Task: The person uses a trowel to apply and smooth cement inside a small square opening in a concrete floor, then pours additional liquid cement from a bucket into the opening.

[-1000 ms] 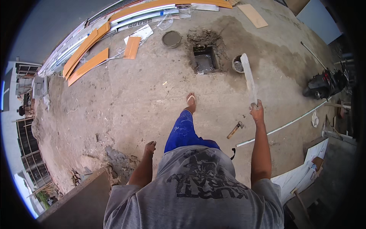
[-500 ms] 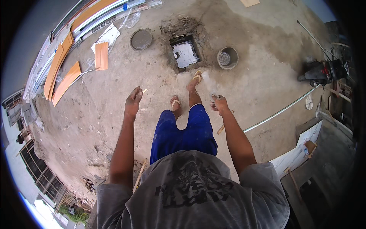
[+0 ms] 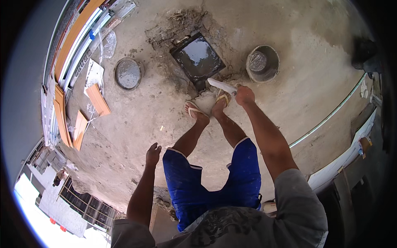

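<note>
My right hand [image 3: 243,95] is closed round one end of a pale, flat, long piece [image 3: 220,84], whose other end points toward a square pit [image 3: 182,56] in the concrete floor, with wet, shiny grey material inside. My left hand [image 3: 153,155] hangs open by my left leg, fingers slightly bent and holding nothing. My sandalled feet [image 3: 194,110] stand just below the pit's near edge. Left of the pit is a round container [image 3: 128,74] filled with grey wet mix; right of it stands a grey bucket [image 3: 269,72] with something grey inside.
Orange boards [image 3: 98,99], metal profiles and plastic wrap lie along the left. A long pipe [image 3: 328,120] runs across the right side, near a dark motorbike [image 3: 362,58] at the rim and pale panels [image 3: 351,153] at lower right. Broken rubble surrounds the pit.
I have stepped up to the pit, which is larger in view. My right hand has moved forward and swung the pale piece toward it. My left hand has dropped lower.
</note>
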A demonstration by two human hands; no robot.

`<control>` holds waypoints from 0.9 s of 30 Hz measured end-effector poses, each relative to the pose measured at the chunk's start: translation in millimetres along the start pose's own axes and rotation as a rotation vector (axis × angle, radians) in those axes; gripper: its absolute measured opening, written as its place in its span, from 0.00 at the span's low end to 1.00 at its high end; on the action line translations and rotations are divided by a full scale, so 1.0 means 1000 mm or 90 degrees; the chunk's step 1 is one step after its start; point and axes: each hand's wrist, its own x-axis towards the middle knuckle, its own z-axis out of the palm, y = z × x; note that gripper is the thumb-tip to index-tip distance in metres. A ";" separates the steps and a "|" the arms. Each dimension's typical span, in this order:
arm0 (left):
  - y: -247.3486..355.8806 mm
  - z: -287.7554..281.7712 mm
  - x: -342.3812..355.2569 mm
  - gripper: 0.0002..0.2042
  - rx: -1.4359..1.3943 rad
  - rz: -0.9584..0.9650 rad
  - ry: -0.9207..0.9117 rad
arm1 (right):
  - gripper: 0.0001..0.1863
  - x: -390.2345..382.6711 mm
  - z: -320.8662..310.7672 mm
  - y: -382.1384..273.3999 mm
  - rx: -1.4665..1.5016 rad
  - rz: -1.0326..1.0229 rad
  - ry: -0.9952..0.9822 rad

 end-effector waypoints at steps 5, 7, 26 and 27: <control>0.075 0.021 0.211 0.23 0.098 0.190 0.025 | 0.17 0.147 0.061 -0.041 0.023 -0.017 -0.030; 0.100 0.038 0.292 0.21 0.069 0.300 0.098 | 0.15 0.194 0.083 -0.065 0.058 -0.018 -0.015; 0.102 0.099 0.537 0.41 0.213 0.412 0.534 | 0.14 0.535 0.317 -0.081 0.120 -0.190 -0.165; 0.104 0.104 0.540 0.42 0.226 0.413 0.519 | 0.14 0.550 0.330 -0.059 0.134 -0.223 -0.117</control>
